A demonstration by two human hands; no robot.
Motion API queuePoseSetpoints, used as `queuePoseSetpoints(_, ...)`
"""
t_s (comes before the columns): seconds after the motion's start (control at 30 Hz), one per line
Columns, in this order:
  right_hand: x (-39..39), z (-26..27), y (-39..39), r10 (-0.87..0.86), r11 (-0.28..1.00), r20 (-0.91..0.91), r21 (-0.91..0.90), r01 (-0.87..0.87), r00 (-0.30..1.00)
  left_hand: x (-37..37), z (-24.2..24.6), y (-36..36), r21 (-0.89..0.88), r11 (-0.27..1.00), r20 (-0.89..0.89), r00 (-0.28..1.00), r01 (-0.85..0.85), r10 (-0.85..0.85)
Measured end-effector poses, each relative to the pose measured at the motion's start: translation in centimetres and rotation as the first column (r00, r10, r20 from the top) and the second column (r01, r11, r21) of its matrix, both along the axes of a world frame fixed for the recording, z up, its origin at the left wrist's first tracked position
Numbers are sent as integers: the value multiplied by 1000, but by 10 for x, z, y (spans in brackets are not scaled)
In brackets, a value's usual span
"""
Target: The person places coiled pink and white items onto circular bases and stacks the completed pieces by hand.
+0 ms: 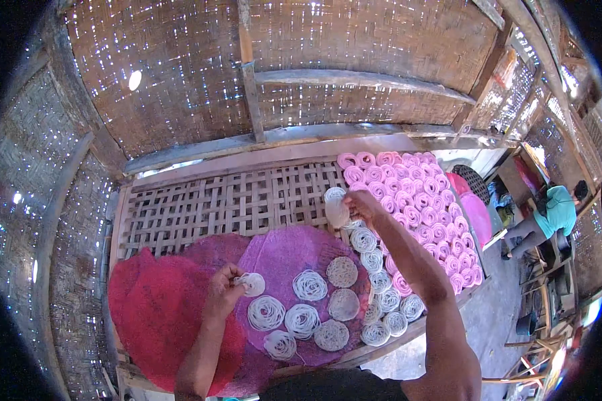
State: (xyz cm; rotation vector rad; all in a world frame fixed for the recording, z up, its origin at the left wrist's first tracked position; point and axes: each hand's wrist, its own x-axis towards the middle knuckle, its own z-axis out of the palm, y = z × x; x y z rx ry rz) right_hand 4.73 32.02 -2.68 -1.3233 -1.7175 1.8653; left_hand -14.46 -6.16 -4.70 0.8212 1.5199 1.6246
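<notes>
My right hand (pixel 363 206) pinches a flat, pale round disc (pixel 337 214) by its edge, over the open bamboo lattice. Just behind that disc, a white coil of noodle-like strands (pixel 334 193) shows in part. Out over the mesh cloth (pixel 261 255), my left hand (pixel 226 286) grips a smaller whitish coil (pixel 253 284) between thumb and fingers. Several loose white coils (pixel 265 313) lie on the purple cloth below it. Beside them three beige textured discs (pixel 342 271) form a column. White coils (pixel 364 240) run in a line under my right forearm.
Rows of pink coils (pixel 421 203) cover the right end of the bamboo lattice rack (pixel 220 200). Red mesh cloth (pixel 175 311) drapes its near left corner. A woven bamboo wall (pixel 170 65) stands behind. At far right, a person in a turquoise top (pixel 557 210) bends over.
</notes>
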Motion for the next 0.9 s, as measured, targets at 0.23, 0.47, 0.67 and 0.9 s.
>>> queuePoseSetpoints(0.23, -44, 4, 67, -120, 992, -235, 18, 127, 965, 5, 12, 7, -32, 999, 43, 998, -34, 36)
queuePoseSetpoints(0.47, -43, -27, 82, -31, 377, 405, 851, -365, 914, 2, -3, 17, -59, 996, -19, 998, -65, 64)
queuePoseSetpoints(0.67, -30, -24, 50, -301, -78, 284, 944, -320, 910, 6, 29, 57, -45, 990, -148, 981, -137, 129)
queuePoseSetpoints(0.9, -32, 38, -57, 268, 928, -137, -231, -294, 954, 52, 55, 128, 89, 995, -808, 587, 42, 47)
